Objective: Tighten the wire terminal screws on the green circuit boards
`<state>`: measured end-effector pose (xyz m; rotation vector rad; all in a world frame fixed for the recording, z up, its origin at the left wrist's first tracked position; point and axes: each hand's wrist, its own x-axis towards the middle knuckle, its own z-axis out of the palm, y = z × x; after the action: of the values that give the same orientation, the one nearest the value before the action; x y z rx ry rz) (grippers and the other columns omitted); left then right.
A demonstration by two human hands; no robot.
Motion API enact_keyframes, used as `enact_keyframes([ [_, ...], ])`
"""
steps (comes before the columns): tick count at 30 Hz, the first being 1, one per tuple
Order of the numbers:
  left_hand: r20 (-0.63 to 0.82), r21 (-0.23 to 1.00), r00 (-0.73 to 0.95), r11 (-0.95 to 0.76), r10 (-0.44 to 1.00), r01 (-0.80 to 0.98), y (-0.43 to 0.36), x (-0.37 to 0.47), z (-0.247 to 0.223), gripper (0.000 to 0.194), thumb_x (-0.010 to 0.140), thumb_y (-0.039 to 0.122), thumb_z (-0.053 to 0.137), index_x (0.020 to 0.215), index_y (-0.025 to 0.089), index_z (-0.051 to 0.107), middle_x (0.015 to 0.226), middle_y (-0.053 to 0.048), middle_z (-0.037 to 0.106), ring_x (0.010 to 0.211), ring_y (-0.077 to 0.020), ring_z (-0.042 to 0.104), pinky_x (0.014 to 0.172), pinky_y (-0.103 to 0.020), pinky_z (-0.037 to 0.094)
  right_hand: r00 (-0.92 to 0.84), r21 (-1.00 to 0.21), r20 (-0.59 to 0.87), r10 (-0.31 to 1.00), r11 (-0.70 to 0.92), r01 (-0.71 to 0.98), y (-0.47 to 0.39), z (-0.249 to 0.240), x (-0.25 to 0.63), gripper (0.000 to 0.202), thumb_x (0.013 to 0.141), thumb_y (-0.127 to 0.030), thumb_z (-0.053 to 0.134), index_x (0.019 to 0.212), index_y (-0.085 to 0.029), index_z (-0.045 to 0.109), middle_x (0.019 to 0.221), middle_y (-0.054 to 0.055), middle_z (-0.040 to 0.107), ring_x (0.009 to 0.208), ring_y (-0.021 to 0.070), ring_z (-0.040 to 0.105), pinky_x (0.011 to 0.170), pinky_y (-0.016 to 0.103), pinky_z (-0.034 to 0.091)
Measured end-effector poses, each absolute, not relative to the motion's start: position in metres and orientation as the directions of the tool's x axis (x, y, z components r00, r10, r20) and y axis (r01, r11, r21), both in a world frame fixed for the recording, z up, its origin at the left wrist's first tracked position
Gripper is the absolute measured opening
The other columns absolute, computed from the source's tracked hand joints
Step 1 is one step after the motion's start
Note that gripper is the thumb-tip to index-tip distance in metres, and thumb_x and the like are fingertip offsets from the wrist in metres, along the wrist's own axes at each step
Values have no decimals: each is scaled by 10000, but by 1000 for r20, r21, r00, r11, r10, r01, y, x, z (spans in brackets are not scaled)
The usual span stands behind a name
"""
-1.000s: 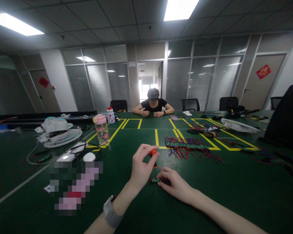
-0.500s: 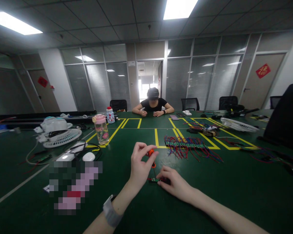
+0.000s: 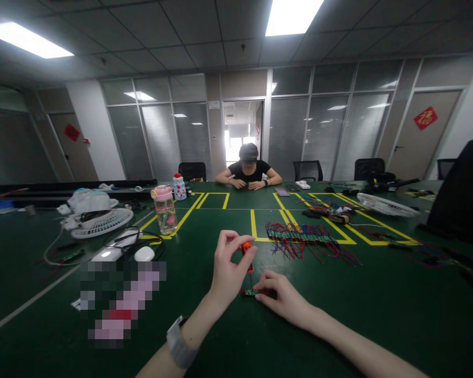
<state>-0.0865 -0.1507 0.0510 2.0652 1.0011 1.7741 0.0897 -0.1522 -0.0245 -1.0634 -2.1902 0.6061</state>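
Between the thumb and fingers of my left hand [image 3: 230, 268] is an orange-and-black screwdriver [image 3: 250, 269], held upright. Its thin shaft points down to a small green circuit board [image 3: 249, 293] lying on the table; whether the tip touches the board I cannot tell. My right hand [image 3: 279, 294] pinches the board's right end, and its fingers hide that part. Short red wire shows at the board's left end. Beyond my hands lies a row of green circuit boards with red and blue wires [image 3: 303, 235].
A pink-lidded bottle [image 3: 165, 212], a white computer mouse [image 3: 144, 254] and a white fan [image 3: 102, 223] stand on the left of the green table [image 3: 205, 336]. Yellow tape marks the surface. Across the table sits another person [image 3: 249, 165]. A black screen-like object [image 3: 463, 194] rises at right.
The whole view has shifted very slightly. My hands keep their grip on the screwdriver and the board. Across the table, the other person's hands have moved a little.
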Motion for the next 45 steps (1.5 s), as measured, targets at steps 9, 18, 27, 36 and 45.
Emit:
enact_keyframes([
  [9, 752, 615, 43, -723, 658, 317, -149, -86, 49, 163, 871, 255, 619, 1001, 220, 710, 916, -34, 603, 851, -167, 618, 767, -290, 515, -503, -603, 343, 794, 596, 530, -154, -22, 89, 137, 826, -78, 620, 863, -163, 721, 856, 34, 594, 765, 163, 570, 693, 247, 452],
  [18, 778, 585, 45, -748, 627, 315, -150, -88, 53, 189, 920, 196, 513, 999, 198, 685, 960, -53, 647, 904, -175, 633, 788, -293, 516, -500, -589, 316, 807, 580, 564, -155, -18, 88, 142, 822, -59, 620, 869, -158, 710, 877, 38, 586, 780, 168, 571, 692, 247, 449],
  [27, 774, 587, 40, -740, 632, 329, -151, -88, 49, 277, 961, 232, 437, 1041, 224, 702, 1060, -68, 602, 982, -182, 609, 851, -311, 500, -511, -584, 326, 795, 595, 552, -155, -20, 89, 140, 825, -62, 614, 868, -159, 704, 867, 32, 580, 763, 159, 567, 672, 238, 447],
  [36, 806, 528, 39, -748, 590, 403, -151, -88, 50, 118, 856, 241, 625, 921, 220, 722, 869, -24, 565, 817, -166, 596, 755, -300, 508, -503, -582, 316, 804, 583, 567, -156, -18, 88, 137, 830, -74, 610, 880, -164, 702, 876, 37, 583, 773, 168, 567, 690, 251, 458],
  [45, 766, 582, 81, -742, 637, 334, -150, -88, 50, 281, 938, 190, 468, 1158, 206, 642, 1054, -73, 668, 987, -198, 636, 865, -347, 517, -513, -580, 317, 798, 591, 560, -156, -21, 89, 136, 842, -87, 604, 892, -167, 702, 884, 36, 578, 781, 168, 568, 698, 250, 457],
])
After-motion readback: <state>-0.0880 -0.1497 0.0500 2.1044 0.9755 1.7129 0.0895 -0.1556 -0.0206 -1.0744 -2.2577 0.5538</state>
